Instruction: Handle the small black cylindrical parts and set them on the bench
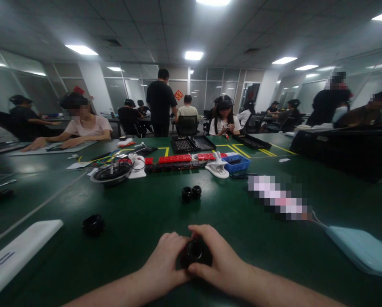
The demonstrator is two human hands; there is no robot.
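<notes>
Both my hands hold one small black round part (195, 252) with a ring-shaped top, low over the green table (146, 213) near its front edge. My left hand (165, 261) closes on its left side. My right hand (217, 260) wraps over its top and right side, thumb under it. Two more black round parts (191, 193) sit side by side farther out, straight ahead. Another black part (94, 224) lies alone to the left.
A white flat device (16, 253) lies at the near left, a light blue case (363, 249) at the near right. A bowl (111, 172), red blocks (174, 159), a blue bin (236, 163) and black trays (192, 144) stand mid-table. Several people sit or stand around the far tables.
</notes>
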